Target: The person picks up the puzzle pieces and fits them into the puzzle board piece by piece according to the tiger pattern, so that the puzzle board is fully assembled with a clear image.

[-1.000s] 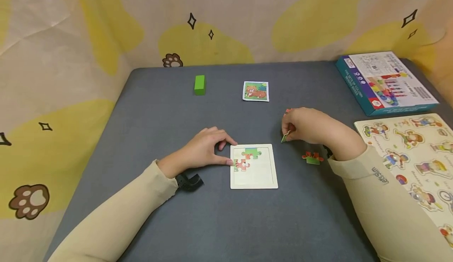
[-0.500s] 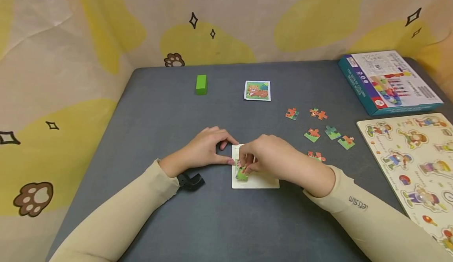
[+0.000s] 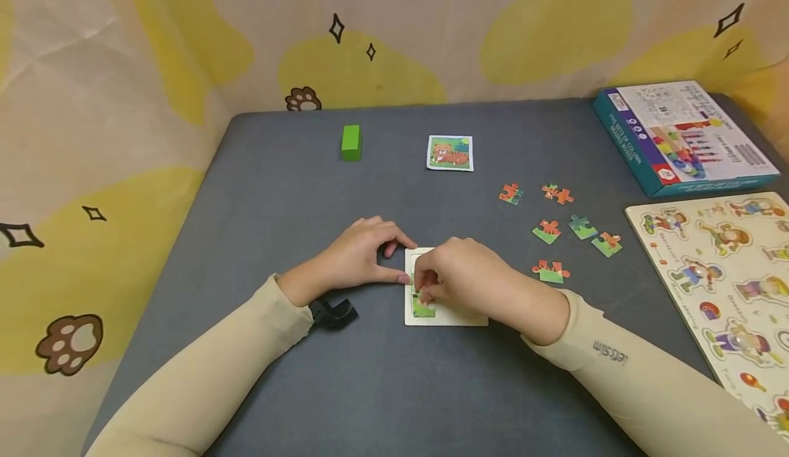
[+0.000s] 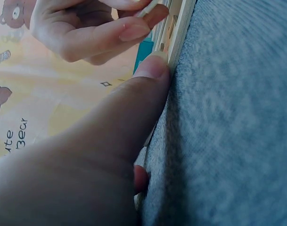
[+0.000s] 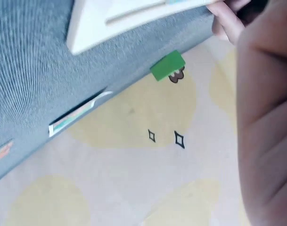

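Note:
The white puzzle tray (image 3: 456,318) lies flat on the dark table. My left hand (image 3: 364,257) touches its left edge with thumb and fingertips, the thumb (image 4: 152,66) against the rim in the left wrist view. Over the tray, my right hand (image 3: 468,275) pinches a green puzzle piece (image 3: 422,308) at the lower left corner; the left wrist view shows a thin piece edge between its fingertips. The hand covers most of the tray and the pieces inside it. Several loose orange and green pieces, one of them nearest (image 3: 551,272), lie to the right.
A green block (image 3: 351,143) and a tiger picture card (image 3: 450,153) stand and lie at the back. At the right are a teal-edged box (image 3: 690,138) and a wooden figure board (image 3: 684,251). A patterned cloth (image 3: 394,32) rises behind the table.
From the loose pieces at the right, my right hand has moved left onto the tray with a green piece, now at the lower left corner. My left hand stays at the tray's edge.

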Demonstrator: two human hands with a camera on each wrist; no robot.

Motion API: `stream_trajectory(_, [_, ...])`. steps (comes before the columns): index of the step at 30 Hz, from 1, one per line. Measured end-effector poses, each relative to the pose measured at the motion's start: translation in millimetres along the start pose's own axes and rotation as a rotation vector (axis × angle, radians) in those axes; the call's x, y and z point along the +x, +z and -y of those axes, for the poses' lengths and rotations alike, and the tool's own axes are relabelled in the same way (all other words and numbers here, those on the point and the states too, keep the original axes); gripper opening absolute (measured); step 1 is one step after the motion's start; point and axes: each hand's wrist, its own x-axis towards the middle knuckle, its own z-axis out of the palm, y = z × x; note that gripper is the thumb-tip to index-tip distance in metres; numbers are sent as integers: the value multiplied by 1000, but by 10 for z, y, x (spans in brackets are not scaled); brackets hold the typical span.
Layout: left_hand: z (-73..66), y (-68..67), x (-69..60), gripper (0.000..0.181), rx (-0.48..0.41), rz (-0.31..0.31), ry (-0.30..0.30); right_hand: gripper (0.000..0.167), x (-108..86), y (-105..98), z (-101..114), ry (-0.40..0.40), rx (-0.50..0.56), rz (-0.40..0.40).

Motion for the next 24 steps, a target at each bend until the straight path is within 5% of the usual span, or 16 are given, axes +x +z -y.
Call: stream_trajectory(24, [21,10,1,47,-9,1,3,28,42,24,-114,-17,-77,39])
